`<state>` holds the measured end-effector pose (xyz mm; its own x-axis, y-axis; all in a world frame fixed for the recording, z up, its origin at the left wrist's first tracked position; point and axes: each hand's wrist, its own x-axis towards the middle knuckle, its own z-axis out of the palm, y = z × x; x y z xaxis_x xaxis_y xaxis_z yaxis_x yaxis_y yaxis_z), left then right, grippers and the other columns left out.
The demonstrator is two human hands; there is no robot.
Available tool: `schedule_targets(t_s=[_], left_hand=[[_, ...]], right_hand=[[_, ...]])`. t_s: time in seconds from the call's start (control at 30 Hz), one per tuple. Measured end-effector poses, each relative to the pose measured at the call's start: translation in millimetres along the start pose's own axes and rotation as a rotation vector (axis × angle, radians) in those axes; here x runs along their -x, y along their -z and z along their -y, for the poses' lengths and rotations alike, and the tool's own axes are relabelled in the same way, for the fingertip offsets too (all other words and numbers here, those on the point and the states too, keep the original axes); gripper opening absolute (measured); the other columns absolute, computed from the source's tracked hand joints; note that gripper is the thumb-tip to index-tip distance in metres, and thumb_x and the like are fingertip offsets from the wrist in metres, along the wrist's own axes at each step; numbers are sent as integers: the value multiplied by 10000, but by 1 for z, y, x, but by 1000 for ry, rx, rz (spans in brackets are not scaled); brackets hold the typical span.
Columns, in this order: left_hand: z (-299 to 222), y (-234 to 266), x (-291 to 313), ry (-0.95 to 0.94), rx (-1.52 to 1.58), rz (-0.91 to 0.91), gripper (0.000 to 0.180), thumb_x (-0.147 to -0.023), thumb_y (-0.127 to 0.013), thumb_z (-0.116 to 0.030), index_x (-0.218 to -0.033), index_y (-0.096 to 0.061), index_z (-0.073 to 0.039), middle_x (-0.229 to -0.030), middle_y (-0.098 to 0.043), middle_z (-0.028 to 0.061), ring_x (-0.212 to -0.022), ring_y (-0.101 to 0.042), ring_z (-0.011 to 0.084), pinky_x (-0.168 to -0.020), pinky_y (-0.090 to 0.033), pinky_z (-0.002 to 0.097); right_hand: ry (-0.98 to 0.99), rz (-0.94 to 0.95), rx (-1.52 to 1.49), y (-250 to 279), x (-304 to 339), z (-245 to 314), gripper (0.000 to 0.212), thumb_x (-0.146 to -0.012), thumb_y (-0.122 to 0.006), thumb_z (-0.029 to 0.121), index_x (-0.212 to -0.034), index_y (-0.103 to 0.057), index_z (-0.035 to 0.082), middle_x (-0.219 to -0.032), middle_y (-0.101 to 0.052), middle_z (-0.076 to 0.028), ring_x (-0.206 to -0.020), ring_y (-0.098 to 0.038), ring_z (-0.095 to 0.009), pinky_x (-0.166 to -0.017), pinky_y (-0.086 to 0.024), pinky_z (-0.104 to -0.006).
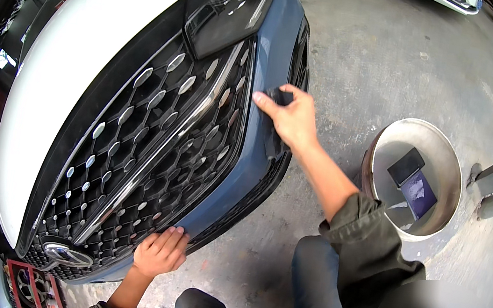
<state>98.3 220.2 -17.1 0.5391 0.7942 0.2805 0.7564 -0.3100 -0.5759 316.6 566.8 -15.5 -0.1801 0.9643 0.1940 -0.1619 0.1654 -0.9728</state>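
In front of me is the front end of a car, with a blue-grey bumper (252, 145) curving round a black grille (155, 139). My right hand (296, 120) is closed on a black pad (281, 97) at the bumper's outer corner. Its thumb touches the blue surface, and the fingers partly hide the pad, so its exact kind does not show. Lower down, my left hand (160, 250) rests on the bumper beneath the grille, fingers laid over the surface and holding nothing.
To the right stands a round pail (373, 174) with a black sheet (406, 167) and a purple-and-dark sheet (418, 195) inside. A headlight (230, 9) and white bonnet (75, 95) lie above the grille. My knees (321, 275) are close below. A red rack (32, 288) stands lower left.
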Motion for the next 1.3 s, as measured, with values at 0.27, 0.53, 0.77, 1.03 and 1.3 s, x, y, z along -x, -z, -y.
schedule_targets(t_s=[0.27,0.53,0.77,1.03,1.3], left_hand=[[2,-2,6,-8,74,-1,367,-844,-651,-257,-1198,-684,-164,-1312,-624,69,-1210,-579,220,-981,-420,382],[9,3,2,-21,334,-54,355,-827,-686,-187,-1175,-664,-116,-1279,-656,74,-1184,-619,230,-963,-456,387],[-11,40,-21,465,999,97,438,-837,-804,-117,-1219,-642,20,-1167,-702,183,-1004,-693,261,-877,-526,376],[-17,41,-61,532,1173,597,189,-897,-772,-117,-1025,-715,11,-878,-751,128,-755,-716,169,-698,-546,291],[157,152,-48,245,36,-88,416,-1031,-540,-166,-1381,-530,60,-1437,-570,192,-1316,-551,301,-1142,-387,421]], right_hand=[[-90,-258,-241,-42,113,-21,337,-842,-857,200,-775,-615,-24,-672,-651,-25,-635,-522,-57,-573,-465,-283],[-140,-448,-266,-103,207,-26,332,-867,-840,187,-719,-589,27,-639,-579,36,-620,-475,-38,-536,-411,-253],[-502,-291,-912,-113,268,-7,215,-969,-732,248,-959,-669,43,-860,-677,22,-784,-628,-61,-704,-513,-253],[-759,352,-874,-30,304,-35,437,-916,-723,337,-1276,-653,99,-1155,-683,-25,-1103,-607,-127,-928,-462,-307],[-44,-285,-279,-22,200,-37,583,-970,-608,334,-1426,-504,-13,-1403,-563,-223,-1336,-512,-334,-1122,-386,-394]])
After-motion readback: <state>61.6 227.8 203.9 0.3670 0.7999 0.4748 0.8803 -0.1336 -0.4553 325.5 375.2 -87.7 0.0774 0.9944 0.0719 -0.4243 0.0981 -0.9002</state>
